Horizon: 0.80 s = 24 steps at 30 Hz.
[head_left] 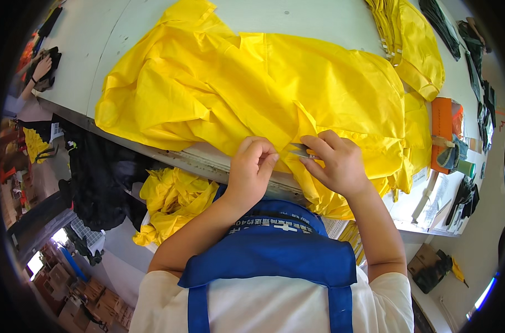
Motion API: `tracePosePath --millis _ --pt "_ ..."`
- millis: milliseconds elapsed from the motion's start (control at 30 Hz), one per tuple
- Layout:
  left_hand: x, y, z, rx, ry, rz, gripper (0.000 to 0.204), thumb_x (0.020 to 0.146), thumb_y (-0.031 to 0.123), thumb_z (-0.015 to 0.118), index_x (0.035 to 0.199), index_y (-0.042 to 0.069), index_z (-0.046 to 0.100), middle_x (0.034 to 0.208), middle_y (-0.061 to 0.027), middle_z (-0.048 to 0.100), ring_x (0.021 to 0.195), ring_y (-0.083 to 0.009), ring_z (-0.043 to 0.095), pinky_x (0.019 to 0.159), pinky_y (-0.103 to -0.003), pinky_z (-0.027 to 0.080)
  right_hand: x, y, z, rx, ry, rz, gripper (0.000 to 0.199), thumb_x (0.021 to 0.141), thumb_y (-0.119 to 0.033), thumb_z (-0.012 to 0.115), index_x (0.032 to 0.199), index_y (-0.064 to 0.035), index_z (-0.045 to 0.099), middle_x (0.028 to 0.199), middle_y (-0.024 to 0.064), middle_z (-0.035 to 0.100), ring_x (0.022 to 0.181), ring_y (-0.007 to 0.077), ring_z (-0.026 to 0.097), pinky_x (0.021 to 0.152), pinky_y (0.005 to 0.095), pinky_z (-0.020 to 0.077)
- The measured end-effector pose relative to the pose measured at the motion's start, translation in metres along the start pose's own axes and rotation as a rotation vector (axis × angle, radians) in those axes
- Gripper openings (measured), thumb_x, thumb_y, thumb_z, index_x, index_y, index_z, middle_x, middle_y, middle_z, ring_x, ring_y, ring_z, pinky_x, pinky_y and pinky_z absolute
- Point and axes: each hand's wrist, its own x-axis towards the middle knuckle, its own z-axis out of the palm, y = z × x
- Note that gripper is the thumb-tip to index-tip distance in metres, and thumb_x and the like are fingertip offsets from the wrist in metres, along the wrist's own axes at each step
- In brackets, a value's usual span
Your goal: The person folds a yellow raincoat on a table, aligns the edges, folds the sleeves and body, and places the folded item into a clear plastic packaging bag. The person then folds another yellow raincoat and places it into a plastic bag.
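A large yellow fabric garment point(330, 83) lies spread and wrinkled over the table, its near edge hanging down in front of me. My right hand point(338, 164) is closed around small metal thread snips point(300, 150), whose blades point left toward a fold of the cloth. Just left of the blades, my left hand point(253, 166) is closed in a pinch beside the fabric. Whatever sits between its thumb and forefinger is too small to tell.
Folded yellow pieces point(413, 50) are stacked at the far right, near an orange box point(442, 133). Crumpled yellow cloth point(177, 200) lies below the table edge at left. A co-worker's hand point(42, 67) rests on dark material at far left.
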Motion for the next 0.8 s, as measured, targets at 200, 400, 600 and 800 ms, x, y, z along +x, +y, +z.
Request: tracePosePath --millis 200,400,600,800 --pt "-0.003 -0.003 -0.002 0.049 0.007 -0.013 0.005 0.087 -0.002 0.060 0.087 -0.002 0.055 0.083 -0.0076 0.058 0.072 -0.0135 0.061 0.065 -0.024 0.049 0.003 -0.009 -0.001 -0.136 0.012 -0.023 0.028 0.073 -0.032 0.073 0.097 -0.0190 0.065 0.079 0.0024 0.054 0.052 0.0209 0.054 0.049 0.0323 0.0455" --pt "-0.003 0.003 0.000 0.069 0.035 0.017 0.005 0.087 0.000 0.061 0.085 -0.002 0.056 0.081 -0.0072 0.058 0.069 -0.0128 0.058 0.064 -0.024 0.048 0.005 -0.020 0.004 -0.167 0.041 -0.050 0.026 0.075 -0.032 0.072 0.096 -0.0196 0.065 0.080 0.0029 0.051 0.053 0.0189 0.052 0.049 0.0308 0.0435" --pt "-0.003 -0.001 -0.002 0.104 0.054 0.138 0.008 0.083 -0.003 0.064 0.085 -0.001 0.057 0.082 -0.0084 0.056 0.070 -0.0142 0.057 0.063 -0.024 0.048 0.001 -0.022 0.011 -0.157 0.030 -0.011 0.025 0.073 -0.030 0.074 0.094 -0.0181 0.069 0.080 0.0035 0.051 0.056 0.0194 0.052 0.051 0.0308 0.0444" --pt "-0.002 -0.003 -0.007 0.093 0.007 0.111 0.007 0.083 -0.001 0.064 0.083 0.000 0.058 0.081 -0.0079 0.056 0.068 -0.0135 0.056 0.060 -0.022 0.046 -0.001 -0.023 0.020 0.221 0.131 0.312 0.019 0.074 -0.017 0.075 0.091 -0.0105 0.067 0.080 0.0061 0.057 0.061 0.0207 0.059 0.057 0.0314 0.0495"
